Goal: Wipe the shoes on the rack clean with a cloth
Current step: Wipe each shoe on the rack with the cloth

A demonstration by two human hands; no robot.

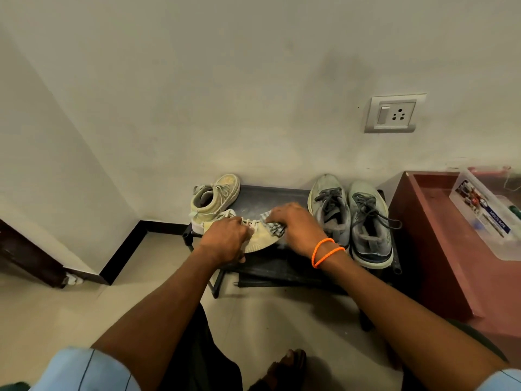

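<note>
The cream sneaker [260, 235] lies tilted on its side at the front-left of the black rack [282, 198], toe toward 3 o'clock. The left hand [224, 239] grips it at the heel end, fingers curled around the shoe. The right hand [294, 225], wearing orange wrist bands [327, 251], presses a checked cloth [275, 225] onto the toe area, fingers bent over the fabric. At 11 o'clock from the held shoe, its matching cream sneaker [215, 197] stands upright at the rack's rear-left corner, touching the wall. At 3 o'clock, a pair of grey running shoes [351, 218] sits side by side, toes toward the wall, just beside the right wrist. The rack top is dusty and stands on a light tiled floor [84, 311] against an off-white wall [225, 80] with black skirting [124, 249]. A switch-and-socket plate [393, 112] is mounted at 1 o'clock. A reddish-brown cabinet [434, 235] adjoins the rack at 3 o'clock, carrying a clear plastic box [485, 210] whose blue label is too blurred to read.
</note>
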